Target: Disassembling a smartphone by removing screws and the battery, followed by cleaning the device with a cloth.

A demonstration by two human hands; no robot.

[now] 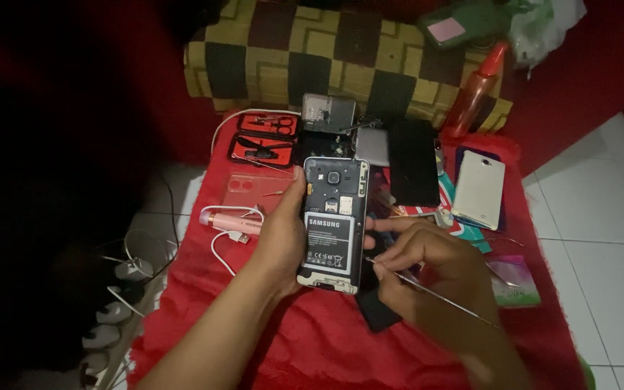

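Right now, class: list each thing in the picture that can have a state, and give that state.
Phone: back cover off, battery in, held in left hand.
Thin tool: held by right hand, tip at phone's edge.
Tool case: open.
White phone: face down.
Orange bottle: capped, leaning.

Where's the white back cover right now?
In the head view, the white back cover lies on the red cloth at the right, beside the black phone, beyond the right hand.

A grey-and-white rectangular label (328,242) covers the battery in the opened phone, mid red cloth (312,339). A pink square label (445,29) sits on the green bottle beyond the cloth's far edge. A pink-green packet (514,280) lies near the right edge.
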